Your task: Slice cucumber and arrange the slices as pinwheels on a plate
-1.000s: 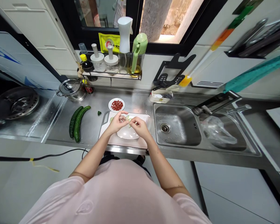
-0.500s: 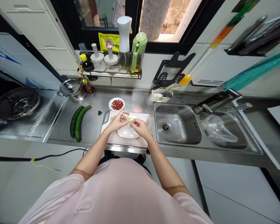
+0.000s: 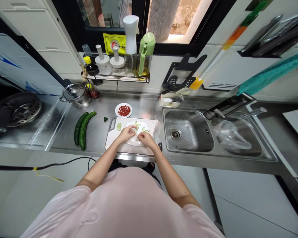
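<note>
Over a white plate [image 3: 132,142] on a cutting board [image 3: 111,138], my left hand [image 3: 127,133] and my right hand [image 3: 145,138] meet almost fingertip to fingertip. Both are closed in a pinch on a thin cucumber slice, which the fingers mostly hide. Several curved pale-green slices [image 3: 145,130] lie on the plate's far and right parts. Left of the plate, a small stack of cucumber slices [image 3: 119,126] rests on the board. A black knife handle [image 3: 160,145] shows at the board's right edge, partly behind my right forearm.
Two whole cucumbers [image 3: 83,132] and a cut cucumber end [image 3: 105,119] lie to the left. Behind the board sits a small plate of chopped red pieces [image 3: 124,110]. A lidded pot [image 3: 75,95] stands back left, and a sink [image 3: 188,132] is on the right.
Both hands have moved down, nearer to me over the plate, baring more slices on its far side. The stack on the board shows more fully. The view has shifted slightly.
</note>
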### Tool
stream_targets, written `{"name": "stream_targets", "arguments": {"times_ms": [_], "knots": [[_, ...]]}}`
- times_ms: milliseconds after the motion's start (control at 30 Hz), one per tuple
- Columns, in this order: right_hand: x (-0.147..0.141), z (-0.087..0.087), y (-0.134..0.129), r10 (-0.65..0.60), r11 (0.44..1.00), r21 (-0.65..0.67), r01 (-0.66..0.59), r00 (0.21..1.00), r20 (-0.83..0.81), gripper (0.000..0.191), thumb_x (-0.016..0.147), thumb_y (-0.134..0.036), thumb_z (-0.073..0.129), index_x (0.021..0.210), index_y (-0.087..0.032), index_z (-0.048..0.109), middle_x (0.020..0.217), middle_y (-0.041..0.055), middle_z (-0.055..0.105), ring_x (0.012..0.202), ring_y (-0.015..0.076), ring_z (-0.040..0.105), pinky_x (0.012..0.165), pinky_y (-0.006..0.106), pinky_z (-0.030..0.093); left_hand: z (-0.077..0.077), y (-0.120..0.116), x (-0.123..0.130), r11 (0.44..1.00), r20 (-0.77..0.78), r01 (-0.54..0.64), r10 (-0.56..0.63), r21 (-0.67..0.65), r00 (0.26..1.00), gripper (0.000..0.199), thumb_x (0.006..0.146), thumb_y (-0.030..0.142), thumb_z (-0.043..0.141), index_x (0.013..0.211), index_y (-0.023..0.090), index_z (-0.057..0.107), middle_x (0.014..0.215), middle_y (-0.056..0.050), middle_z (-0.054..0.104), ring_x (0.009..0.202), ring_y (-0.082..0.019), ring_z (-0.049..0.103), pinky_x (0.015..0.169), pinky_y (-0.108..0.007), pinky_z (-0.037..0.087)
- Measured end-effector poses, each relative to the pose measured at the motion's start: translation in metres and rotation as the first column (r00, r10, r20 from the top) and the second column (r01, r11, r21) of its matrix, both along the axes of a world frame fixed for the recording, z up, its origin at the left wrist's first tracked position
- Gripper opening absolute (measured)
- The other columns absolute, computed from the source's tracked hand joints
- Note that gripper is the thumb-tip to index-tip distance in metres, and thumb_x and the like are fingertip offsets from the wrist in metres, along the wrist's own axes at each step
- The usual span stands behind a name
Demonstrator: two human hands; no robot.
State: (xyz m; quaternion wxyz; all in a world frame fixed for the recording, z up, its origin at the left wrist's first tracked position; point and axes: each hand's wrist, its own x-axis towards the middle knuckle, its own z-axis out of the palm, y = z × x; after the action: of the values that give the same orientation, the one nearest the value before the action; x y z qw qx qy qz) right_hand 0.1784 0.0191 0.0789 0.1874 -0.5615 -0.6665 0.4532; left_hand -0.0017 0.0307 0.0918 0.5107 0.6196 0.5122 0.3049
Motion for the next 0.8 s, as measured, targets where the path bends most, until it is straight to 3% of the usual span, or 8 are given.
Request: {"name": "stream_targets", "arguments": {"times_ms": [133,233,533,800], "knots": [[-0.003,-0.017,-0.005,0.011,0.999,-0.038,-0.007,0.992,0.123,0.015,0.075,-0.025,0.053,0.073,-0.016,0.066,0.070,0.0013,0.065,0.064,0.0117,0.055,0.058,0.019,0.035,-0.026,-0.008,0.002,0.998,-0.128,-0.041,0.035,-0.048,0.991,0.035,0.069,0.021,0.061,0.104,0.019,0.060,0.067,0.003,0.058,0.058,-0.008,0.051,0.060,-0.019,0.040],[-0.004,-0.024,-0.009,0.019,0.999,-0.052,-0.009,0.979,0.205,0.017,0.076,-0.025,0.052,0.074,-0.016,0.066,0.073,0.0020,0.066,0.067,0.0120,0.056,0.059,0.019,0.035,-0.033,-0.013,0.004,0.997,-0.214,-0.042,0.028,-0.063,0.976,0.034,0.070,0.019,0.058,0.104,0.020,0.060,0.067,0.004,0.059,0.059,-0.008,0.052,0.059,-0.019,0.041],[-0.011,-0.024,-0.020,0.002,0.998,-0.062,0.026,0.911,0.412,0.020,0.081,-0.029,0.048,0.078,-0.019,0.065,0.082,0.0036,0.067,0.073,0.0145,0.057,0.055,0.021,0.030,-0.026,-0.017,0.009,0.999,-0.403,0.012,-0.024,-0.032,0.915,0.031,0.073,0.016,0.055,0.102,0.021,0.061,0.073,0.002,0.064,0.070,-0.011,0.057,0.066,-0.021,0.042],[-0.019,-0.018,-0.026,0.016,0.999,-0.049,0.011,0.863,0.505,0.021,0.085,-0.027,0.044,0.090,-0.021,0.063,0.089,0.0054,0.066,0.079,0.0159,0.058,0.062,0.023,0.033,-0.025,-0.021,0.012,0.997,-0.558,0.077,-0.050,0.025,0.828,0.031,0.074,0.014,0.053,0.104,0.021,0.061,0.076,-0.001,0.065,0.074,-0.015,0.058,0.068,-0.024,0.040]]}}
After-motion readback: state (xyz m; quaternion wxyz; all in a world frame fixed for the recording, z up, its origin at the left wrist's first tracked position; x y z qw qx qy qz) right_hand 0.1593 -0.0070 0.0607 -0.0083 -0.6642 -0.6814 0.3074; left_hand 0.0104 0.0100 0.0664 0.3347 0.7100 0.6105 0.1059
